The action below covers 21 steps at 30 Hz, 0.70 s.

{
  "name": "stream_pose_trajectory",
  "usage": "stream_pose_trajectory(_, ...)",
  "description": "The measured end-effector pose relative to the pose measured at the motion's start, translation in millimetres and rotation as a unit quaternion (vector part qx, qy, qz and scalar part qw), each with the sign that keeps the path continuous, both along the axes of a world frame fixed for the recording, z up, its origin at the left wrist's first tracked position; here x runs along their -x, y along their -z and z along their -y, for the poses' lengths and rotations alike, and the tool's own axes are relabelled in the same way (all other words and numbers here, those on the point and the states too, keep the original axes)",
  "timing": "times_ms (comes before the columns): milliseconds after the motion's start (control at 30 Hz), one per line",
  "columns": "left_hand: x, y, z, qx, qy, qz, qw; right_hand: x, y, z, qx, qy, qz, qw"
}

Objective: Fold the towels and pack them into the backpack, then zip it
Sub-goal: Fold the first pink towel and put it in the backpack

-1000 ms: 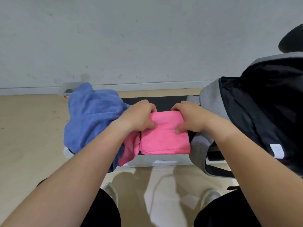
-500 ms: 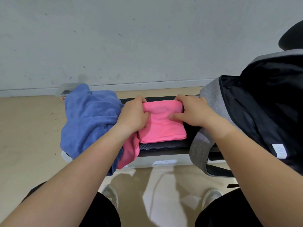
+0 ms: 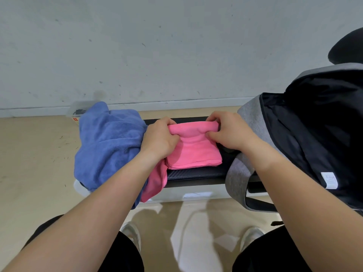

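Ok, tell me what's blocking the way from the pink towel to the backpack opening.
Nothing visible. Both hands, left hand and right hand, grip the folded pink towel on the black bench. The backpack lies unzipped just to its right, its dark interior open toward the towel.

Left hand [image 3: 160, 139]: centre of frame, my knuckles up, fingers curled under and pinched closed on the pink towel [image 3: 193, 148] at its left end. Right hand [image 3: 228, 132]: just right of centre, fingers bent, thumb below, gripping the same towel's right end. Both my forearms: bare, running in from the lower corners and converging toward mid-frame. Hands apart, level with each other.
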<state>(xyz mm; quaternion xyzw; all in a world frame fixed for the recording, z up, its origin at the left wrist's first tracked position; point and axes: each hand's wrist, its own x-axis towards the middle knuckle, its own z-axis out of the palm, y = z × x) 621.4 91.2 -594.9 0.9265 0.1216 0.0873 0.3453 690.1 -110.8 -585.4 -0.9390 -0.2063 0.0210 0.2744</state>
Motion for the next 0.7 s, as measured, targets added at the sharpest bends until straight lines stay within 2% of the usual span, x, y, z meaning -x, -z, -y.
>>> stream_pose_trajectory(233, -0.2, -0.8, 3.0, -0.015, 0.008, 0.009, 1.0, 0.1, -2.7, 7.7, -0.104, 0.01, -0.093, 0.99)
stream_pose_trajectory(433, 0.5, -0.4, 3.0, -0.026, 0.009, 0.012, 1.0, 2.1, -1.8, 6.9, -0.133, 0.001, -0.115, 0.984)
stream_pose_trajectory(500, 1.6, -0.5, 2.7, -0.031, 0.014, 0.015, 0.999, 2.0, -0.3, 7.1, -0.115, -0.006, -0.104, 0.988)
stream_pose_trajectory(600, 4.3, -0.7, 2.0, -0.041, 0.025, 0.011, 0.999, 1.9, 3.9, 7.8, -0.034, -0.037, -0.046, 0.998)
stream_pose_trajectory(700, 8.8, 0.9, 3.6, -0.08, 0.046, 0.019, 0.996, 5.8, 6.3, 9.7, 0.018, -0.063, -0.019, 0.998)
